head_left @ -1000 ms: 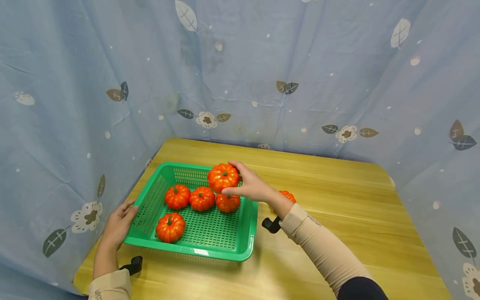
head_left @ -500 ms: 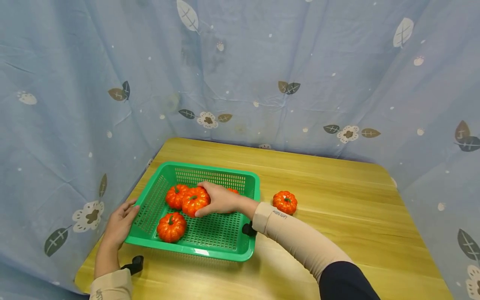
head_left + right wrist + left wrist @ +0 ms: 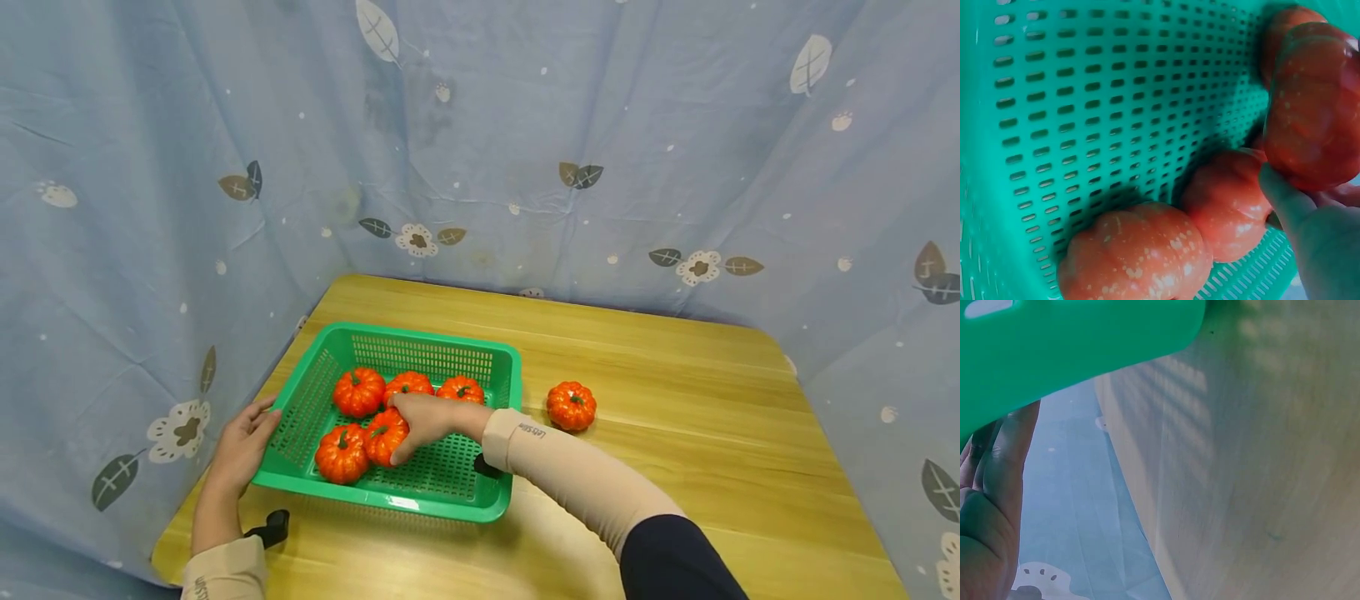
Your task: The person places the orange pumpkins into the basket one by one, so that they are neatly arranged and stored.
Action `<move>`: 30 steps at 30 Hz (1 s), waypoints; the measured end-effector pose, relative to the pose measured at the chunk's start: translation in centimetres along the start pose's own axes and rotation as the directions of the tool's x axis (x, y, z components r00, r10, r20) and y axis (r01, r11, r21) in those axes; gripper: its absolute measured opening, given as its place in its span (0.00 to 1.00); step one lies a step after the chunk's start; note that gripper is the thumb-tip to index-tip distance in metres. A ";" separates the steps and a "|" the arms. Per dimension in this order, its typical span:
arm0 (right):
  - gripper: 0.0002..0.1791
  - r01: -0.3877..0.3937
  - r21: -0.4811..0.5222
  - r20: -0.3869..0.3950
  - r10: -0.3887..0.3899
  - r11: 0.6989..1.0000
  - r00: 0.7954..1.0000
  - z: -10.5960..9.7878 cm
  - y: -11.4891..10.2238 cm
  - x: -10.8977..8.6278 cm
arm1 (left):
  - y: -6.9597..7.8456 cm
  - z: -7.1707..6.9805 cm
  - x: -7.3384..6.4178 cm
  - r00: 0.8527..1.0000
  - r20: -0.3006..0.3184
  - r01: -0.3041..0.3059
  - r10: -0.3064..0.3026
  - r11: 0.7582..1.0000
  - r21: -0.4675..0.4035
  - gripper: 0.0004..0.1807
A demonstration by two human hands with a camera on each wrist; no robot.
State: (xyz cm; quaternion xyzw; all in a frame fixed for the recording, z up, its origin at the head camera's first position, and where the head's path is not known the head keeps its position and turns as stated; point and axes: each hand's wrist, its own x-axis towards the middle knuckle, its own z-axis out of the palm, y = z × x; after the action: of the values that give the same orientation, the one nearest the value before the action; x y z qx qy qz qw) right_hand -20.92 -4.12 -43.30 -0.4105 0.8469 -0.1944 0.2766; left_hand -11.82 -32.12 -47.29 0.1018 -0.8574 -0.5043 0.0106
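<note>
Inside the green basket (image 3: 480, 350) my right hand (image 3: 429, 418) holds a small orange pumpkin (image 3: 385, 437) between thumb and fingers. Right beside it lies a front-left pumpkin (image 3: 342, 454). Along the back of the basket sit a left pumpkin (image 3: 358, 392), a middle pumpkin (image 3: 409, 384) and a right pumpkin (image 3: 461, 390). In the right wrist view the held pumpkin (image 3: 1315, 112) hangs over the perforated floor, the thumb against its underside. My left hand (image 3: 242, 446) grips the basket's left rim; in the left wrist view its fingers (image 3: 1010, 450) reach up under the rim.
One more pumpkin (image 3: 572, 406) stands on the wooden table (image 3: 675, 433), right of the basket. A blue patterned curtain (image 3: 495, 150) surrounds the table at the back and sides. A black wrist strap piece (image 3: 274, 527) shows by the left forearm.
My right hand has carried its pumpkin from above the back-right of the basket leftward and down, then nearer to the front-left pumpkin. The left hand stays at the rim.
</note>
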 end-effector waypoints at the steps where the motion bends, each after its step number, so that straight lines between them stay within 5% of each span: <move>1: 0.44 -0.001 -0.007 0.012 0.001 1.000 1.000 0.1 0.0 0.0 | 0.0 0.0 0.0 1.000 0.001 0.001 -0.001 1.000 -0.003 0.35; 8: 0.34 -0.007 -0.054 0.069 0.011 0.998 0.998 0.8 0.2 0.2 | 0.1 -0.1 0.3 1.000 0.009 -0.007 0.007 1.000 -0.013 0.36; 18: 0.50 -0.053 -0.038 0.085 0.056 0.998 0.995 1.6 0.4 0.7 | 0.3 -0.3 0.2 1.000 0.019 -0.004 0.004 1.000 -0.010 0.36; 30: 0.51 -0.068 -0.128 0.124 0.084 0.990 0.989 2.2 0.7 0.8 | 0.1 -0.2 0.1 1.000 0.009 0.002 -0.002 1.000 0.025 0.35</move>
State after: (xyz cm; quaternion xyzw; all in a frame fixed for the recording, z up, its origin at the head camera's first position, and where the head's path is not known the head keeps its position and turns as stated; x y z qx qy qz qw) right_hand -20.36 -4.62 -45.65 -0.4059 0.8527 -0.1043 0.3119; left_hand -11.89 -32.27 -47.13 0.1005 -0.8637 -0.4939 0.0049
